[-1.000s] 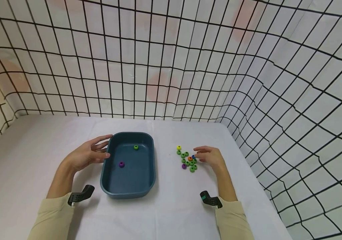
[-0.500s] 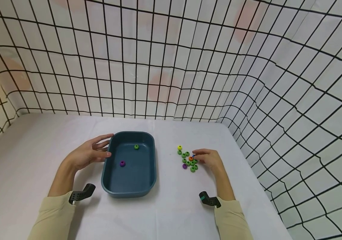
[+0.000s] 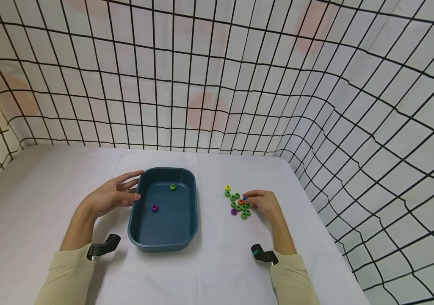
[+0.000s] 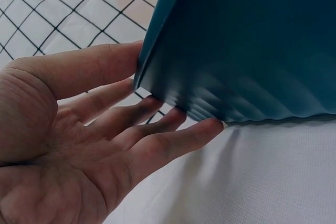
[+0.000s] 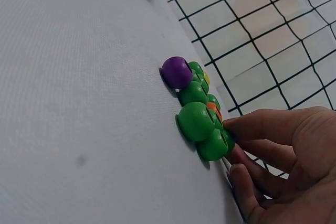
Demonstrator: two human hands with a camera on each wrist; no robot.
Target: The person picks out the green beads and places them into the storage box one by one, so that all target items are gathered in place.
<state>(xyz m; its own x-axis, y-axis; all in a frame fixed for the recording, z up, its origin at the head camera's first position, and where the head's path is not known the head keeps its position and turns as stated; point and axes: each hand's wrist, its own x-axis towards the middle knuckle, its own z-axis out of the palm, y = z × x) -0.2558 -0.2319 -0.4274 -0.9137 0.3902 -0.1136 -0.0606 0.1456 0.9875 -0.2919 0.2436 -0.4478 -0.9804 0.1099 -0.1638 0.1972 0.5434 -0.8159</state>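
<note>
My left hand (image 3: 106, 197) is at the left wall of a blue rectangular tray (image 3: 169, 228). In the left wrist view its thumb touches the tray's rim, and the loosely extended fingers lie against the outer wall. Inside the tray are a green bead (image 3: 172, 187) and a purple bead (image 3: 155, 208). My right hand (image 3: 265, 202) pinches a small blue bead (image 3: 244, 198) at the right side of a bead cluster; fingers cover most of it. Green beads (image 5: 196, 121) hide it in the right wrist view.
The cluster also holds an orange bead (image 3: 241, 202), a purple bead (image 5: 177, 72), a yellow bead (image 3: 228, 187) and several green ones. White cloth (image 3: 217, 262) covers the table. Black netting (image 3: 201, 108) before white sheeting stands behind and at both sides.
The right hand has lowered slightly and come left, its fingertips closing in on the blue bead. The left hand and the tray stay where they were.
</note>
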